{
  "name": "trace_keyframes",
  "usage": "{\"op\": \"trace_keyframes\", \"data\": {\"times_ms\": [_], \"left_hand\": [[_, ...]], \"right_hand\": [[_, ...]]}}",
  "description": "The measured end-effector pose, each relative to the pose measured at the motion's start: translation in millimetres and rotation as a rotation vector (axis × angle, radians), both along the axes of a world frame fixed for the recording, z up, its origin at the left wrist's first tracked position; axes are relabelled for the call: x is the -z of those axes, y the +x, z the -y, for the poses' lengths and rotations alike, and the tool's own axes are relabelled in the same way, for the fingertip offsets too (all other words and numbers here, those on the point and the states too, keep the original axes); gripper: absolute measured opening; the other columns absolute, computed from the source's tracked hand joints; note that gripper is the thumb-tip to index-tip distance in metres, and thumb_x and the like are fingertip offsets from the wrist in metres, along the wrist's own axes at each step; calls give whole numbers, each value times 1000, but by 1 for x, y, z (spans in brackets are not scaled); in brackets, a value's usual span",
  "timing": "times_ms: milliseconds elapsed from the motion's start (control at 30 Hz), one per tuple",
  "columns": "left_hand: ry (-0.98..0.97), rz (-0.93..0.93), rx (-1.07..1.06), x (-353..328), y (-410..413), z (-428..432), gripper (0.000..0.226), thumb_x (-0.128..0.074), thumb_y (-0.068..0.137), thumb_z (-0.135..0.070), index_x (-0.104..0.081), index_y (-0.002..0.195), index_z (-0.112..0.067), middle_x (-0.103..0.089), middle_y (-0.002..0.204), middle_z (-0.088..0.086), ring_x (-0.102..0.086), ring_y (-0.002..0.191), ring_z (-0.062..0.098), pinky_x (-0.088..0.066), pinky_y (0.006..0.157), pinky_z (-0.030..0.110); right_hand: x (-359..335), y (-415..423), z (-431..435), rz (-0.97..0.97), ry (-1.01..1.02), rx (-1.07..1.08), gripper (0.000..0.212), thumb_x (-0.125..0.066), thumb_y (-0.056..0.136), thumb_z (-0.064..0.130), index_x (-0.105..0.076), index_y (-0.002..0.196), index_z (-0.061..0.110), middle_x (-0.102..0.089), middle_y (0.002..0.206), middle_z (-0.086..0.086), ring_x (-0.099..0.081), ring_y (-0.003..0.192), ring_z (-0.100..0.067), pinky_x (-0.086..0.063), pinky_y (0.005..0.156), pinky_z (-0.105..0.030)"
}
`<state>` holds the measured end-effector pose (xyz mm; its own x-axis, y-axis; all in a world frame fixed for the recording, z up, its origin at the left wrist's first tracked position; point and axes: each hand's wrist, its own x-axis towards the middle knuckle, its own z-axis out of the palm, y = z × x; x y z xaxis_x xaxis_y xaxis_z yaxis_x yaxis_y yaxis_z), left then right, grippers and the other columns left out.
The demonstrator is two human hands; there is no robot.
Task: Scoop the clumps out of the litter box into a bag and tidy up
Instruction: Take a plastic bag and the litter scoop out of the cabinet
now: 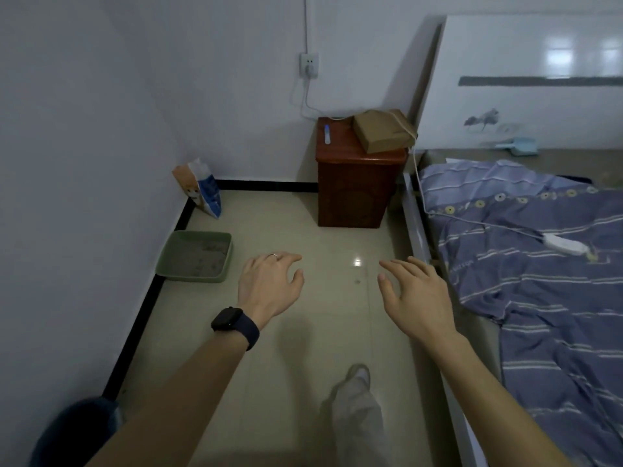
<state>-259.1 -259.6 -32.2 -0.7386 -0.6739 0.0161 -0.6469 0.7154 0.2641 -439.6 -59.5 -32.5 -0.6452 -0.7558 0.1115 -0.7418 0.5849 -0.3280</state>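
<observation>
The green litter box (pixel 188 277) is sitting on the floor (pixel 303 224) near the left hand (pixel 269 284), holding grey litter (pixel 199 261). The left hand and right hand (pixel 416 298) are hovering empty, fingers (pixel 404 266) apart.

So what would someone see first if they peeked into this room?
Probably the two bare hands reaching out over the pale tiled floor in the middle, the left hand above a black smartwatch on its wrist, the right hand with nothing on it. Next come the green plastic litter box of grey litter against the left wall, and the rumpled blue striped bedsheet on the right.
</observation>
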Motion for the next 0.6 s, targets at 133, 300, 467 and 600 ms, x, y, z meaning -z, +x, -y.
{"op": "trace_keyframes", "data": {"times_ms": [133, 300, 467, 600], "left_hand": [[-17, -5, -31, 12, -74, 60, 42, -46, 89, -43, -66, 123, -28, -68, 120, -5, -63, 107, 19, -47, 93, 37], [31, 28, -73, 22, -148, 130, 43, -44, 90, -43, -63, 125, -28, -66, 123, -4, -59, 113, 20, -45, 96, 40], [96, 115, -136, 40, -209, 192, 41, -45, 96, -42, -54, 134, -34, -58, 136, -6, -51, 124, 19, -35, 106, 38], [156, 115, -136, 70, -259, 248, 40, -46, 96, -40, -56, 133, -32, -59, 134, -6, -52, 122, 19, -38, 105, 38]], "right_hand": [[15, -77, 67, 27, 7, -37, 42, -44, 97, 47, -58, 132, 30, -62, 132, 6, -46, 132, -22, -41, 106, -46], [28, -162, 140, 62, 48, -92, 48, -36, 96, 52, -57, 133, 31, -61, 133, 6, -46, 132, -20, -41, 108, -43], [43, -228, 207, 98, 116, -119, 43, -44, 98, 47, -56, 135, 29, -60, 136, 4, -44, 134, -20, -38, 110, -42], [65, -269, 266, 158, 175, -118, 44, -44, 98, 45, -52, 138, 28, -56, 140, 3, -40, 137, -20, -36, 111, -42]]}}
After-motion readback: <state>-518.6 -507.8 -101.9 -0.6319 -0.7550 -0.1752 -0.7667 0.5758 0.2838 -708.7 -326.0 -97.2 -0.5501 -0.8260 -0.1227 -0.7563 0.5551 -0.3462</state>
